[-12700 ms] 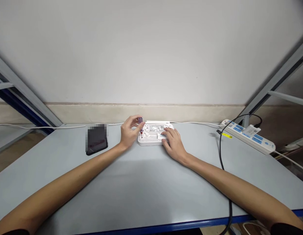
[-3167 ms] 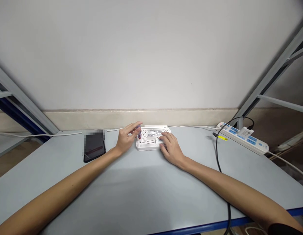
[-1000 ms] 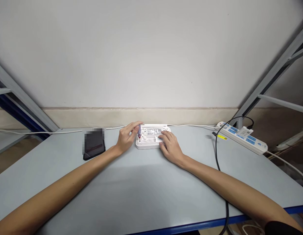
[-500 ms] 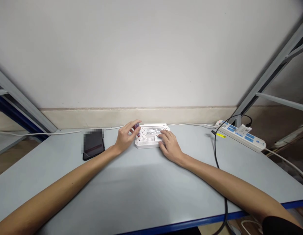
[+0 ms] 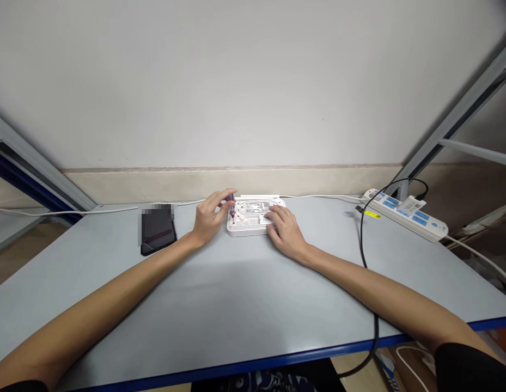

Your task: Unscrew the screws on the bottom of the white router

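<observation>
A white plastic device [image 5: 249, 228] with a vented, labelled face lies on the grey table, near the wall. My left hand [image 5: 211, 216] is closed round a small screwdriver [image 5: 231, 207] with a purplish, see-through handle. The tool stands upright, its tip at the device's left front corner. My right hand [image 5: 286, 231] rests on the right part of the device, fingers spread over its face and edge. Part of that side is hidden under the fingers.
A black phone [image 5: 158, 231], partly pixelated, lies to the left. At the right are a white power strip [image 5: 408, 215] with a plugged-in adapter, and a black cable [image 5: 362, 245] with a yellow tag hanging over the table's blue front edge [image 5: 277, 374]. Metal frames flank both sides.
The view has tilted down, so everything on the table appears slightly higher. Both hands keep their places on the device and the screwdriver.
</observation>
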Action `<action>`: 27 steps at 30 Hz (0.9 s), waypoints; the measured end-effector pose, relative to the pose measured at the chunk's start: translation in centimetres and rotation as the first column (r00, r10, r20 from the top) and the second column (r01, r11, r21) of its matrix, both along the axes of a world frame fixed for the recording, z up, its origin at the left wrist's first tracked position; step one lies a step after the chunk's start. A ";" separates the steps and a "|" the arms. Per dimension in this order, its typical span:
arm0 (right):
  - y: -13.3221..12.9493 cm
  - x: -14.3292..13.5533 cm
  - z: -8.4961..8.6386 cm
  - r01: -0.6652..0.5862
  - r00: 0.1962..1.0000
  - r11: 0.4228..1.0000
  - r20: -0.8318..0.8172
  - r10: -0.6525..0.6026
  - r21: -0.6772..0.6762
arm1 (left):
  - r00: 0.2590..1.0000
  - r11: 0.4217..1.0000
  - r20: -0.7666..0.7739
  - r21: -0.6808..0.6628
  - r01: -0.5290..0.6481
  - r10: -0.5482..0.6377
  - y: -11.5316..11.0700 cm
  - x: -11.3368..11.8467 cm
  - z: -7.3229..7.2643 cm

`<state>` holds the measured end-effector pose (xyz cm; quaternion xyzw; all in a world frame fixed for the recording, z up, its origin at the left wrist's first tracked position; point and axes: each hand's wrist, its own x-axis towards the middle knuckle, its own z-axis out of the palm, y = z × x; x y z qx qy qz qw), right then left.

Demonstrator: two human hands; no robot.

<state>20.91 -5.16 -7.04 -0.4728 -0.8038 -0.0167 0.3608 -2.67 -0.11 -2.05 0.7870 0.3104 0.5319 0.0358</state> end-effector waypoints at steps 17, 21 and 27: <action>0.1 -0.1 -0.3 0.001 1.000 0.999 -0.001 -0.001 0.033 | 0.998 0.999 0.043 -0.020 -0.036 0.037 -0.6 0.3 0.1; 0.2 -0.1 -0.4 -0.003 1.000 0.999 -0.004 0.003 0.035 | 0.999 1.000 0.047 -0.029 -0.009 0.010 -0.6 0.2 0.2; 0.1 -0.1 -0.2 0.000 1.000 1.000 -0.012 0.001 0.026 | 0.998 0.999 0.048 0.020 -0.046 0.045 -0.6 0.2 0.0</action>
